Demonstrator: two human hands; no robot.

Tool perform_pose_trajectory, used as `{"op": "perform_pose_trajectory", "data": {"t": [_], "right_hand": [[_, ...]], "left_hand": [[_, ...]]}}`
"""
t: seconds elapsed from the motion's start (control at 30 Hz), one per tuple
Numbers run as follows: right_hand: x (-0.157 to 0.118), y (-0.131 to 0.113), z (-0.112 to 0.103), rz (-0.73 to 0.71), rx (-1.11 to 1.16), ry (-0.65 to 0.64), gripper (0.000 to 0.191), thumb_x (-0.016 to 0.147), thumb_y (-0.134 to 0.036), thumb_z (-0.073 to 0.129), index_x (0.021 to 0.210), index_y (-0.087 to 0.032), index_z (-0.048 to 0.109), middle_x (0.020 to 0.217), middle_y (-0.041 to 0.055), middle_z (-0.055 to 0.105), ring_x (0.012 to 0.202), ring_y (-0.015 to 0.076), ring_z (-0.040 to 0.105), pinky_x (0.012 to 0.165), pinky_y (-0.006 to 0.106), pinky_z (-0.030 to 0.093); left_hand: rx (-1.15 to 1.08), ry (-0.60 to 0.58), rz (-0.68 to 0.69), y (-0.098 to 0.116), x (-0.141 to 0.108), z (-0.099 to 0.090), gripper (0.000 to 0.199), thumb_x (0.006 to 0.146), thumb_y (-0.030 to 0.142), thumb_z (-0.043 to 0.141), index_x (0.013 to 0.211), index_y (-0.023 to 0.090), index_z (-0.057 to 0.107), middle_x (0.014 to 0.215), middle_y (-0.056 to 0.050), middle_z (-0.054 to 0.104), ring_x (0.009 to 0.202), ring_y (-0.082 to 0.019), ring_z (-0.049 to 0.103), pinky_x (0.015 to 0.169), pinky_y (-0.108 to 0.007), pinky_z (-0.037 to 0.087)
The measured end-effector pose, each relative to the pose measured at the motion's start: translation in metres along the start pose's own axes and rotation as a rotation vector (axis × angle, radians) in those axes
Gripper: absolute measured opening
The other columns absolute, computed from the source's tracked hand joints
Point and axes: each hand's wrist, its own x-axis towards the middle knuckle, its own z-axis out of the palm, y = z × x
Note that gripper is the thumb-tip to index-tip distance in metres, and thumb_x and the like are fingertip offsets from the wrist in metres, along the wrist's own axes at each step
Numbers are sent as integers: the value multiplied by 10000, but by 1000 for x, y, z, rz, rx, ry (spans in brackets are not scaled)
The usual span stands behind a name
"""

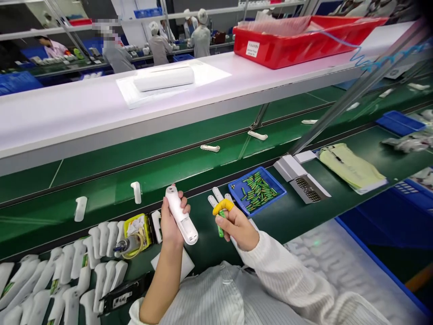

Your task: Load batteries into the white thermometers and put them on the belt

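Holding a white gadget [180, 214], slot [186, 225] showing, your left hand [171, 227] is curled round it over the green bench [204, 222]; your right hand [241, 227] pinches a green battery [221, 232] or two, can't tell, left of the blue tray [237, 188], more white gadgets [68, 262] crowding the near left

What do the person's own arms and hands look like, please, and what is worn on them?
The right hand has a yellow cover on one finger, and a white, faintly striped sleeve reaches its wrist. The left hand wears no glove; its forearm is bare up to a white cuff.
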Motion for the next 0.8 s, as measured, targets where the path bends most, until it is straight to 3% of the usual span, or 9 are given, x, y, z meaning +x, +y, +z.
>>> {"op": "perform_pose_trajectory", "data": {"t": [0.13, 0.2, 0.3, 0.37, 0.43, 0.47, 0.53, 0.67, 0.8], "right_hand": [[-18, 0, 33, -216, -70, -49, 321, 880, -523, 512, 948, -221, 428, 730, -18, 544, 551, 105, 547, 528, 250, 448], [-23, 3, 43, -424, -337, 21, 228, 935, -447, 446, 951, -220, 451, 813, 22, 573, 680, 147, 584, 628, 298, 459], [-29, 7, 53, -782, -871, 139, 175, 960, -312, 423, 841, -204, 493, 717, 20, 558, 642, 155, 516, 595, 289, 379], [-32, 7, 55, -958, -1103, 74, 230, 955, -227, 425, 734, -198, 479, 627, 2, 521, 568, 141, 445, 541, 284, 310], [-36, 5, 56, -1032, -1197, -64, 272, 954, -190, 414, 688, -192, 469, 605, -4, 513, 547, 131, 417, 522, 285, 274], [-38, 4, 56, -1006, -1184, -127, 263, 954, -197, 417, 699, -190, 477, 618, -4, 523, 556, 127, 426, 525, 280, 278], [-41, 2, 55, -786, -1046, -204, 177, 934, -235, 473, 762, -192, 486, 640, -20, 527, 565, 116, 445, 533, 257, 299], [-45, 3, 53, -242, -686, -150, 235, 814, -289, 624, 757, -209, 411, 609, -66, 425, 528, 93, 395, 493, 219, 290], [-46, 2, 51, -195, -517, -148, 229, 861, -412, 543, 816, -213, 439, 647, -46, 419, 575, 113, 406, 542, 245, 354]], "left_hand": [[-48, 54, -27, 4, -32, 18, 293, 945, 278, 321, 1027, 169, 580, 792, -27, 476, 520, -61, 398, 430, -142, 389], [-64, 64, -47, 6, -43, 22, 308, 952, 280, 291, 1027, 175, 570, 791, -22, 472, 503, -56, 382, 426, -139, 387], [-63, 72, -18, 10, -54, 25, 296, 951, 280, 290, 997, 177, 564, 788, -17, 473, 501, -57, 376, 423, -136, 384], [-47, 70, 58, 13, -59, 24, 284, 946, 277, 303, 969, 172, 566, 787, -20, 480, 514, -62, 388, 429, -140, 391], [-19, 46, 133, 15, -62, 23, 257, 934, 270, 339, 954, 164, 572, 789, -27, 488, 529, -67, 404, 433, -146, 398], [-4, 20, 152, 15, -64, 22, 233, 924, 273, 372, 948, 163, 576, 791, -28, 491, 534, -68, 408, 435, -146, 400], [28, -65, 137, 15, -69, 22, 183, 893, 299, 459, 918, 165, 582, 789, -23, 493, 527, -61, 400, 433, -142, 400], [66, -227, 87, 13, -77, 27, 213, 837, 352, 573, 978, 192, 577, 781, -9, 494, 512, -53, 385, 432, -133, 397], [45, -196, 43, 14, -81, 34, 170, 869, 342, 519, 905, 183, 566, 786, -6, 477, 516, -45, 380, 452, -124, 404]]}}
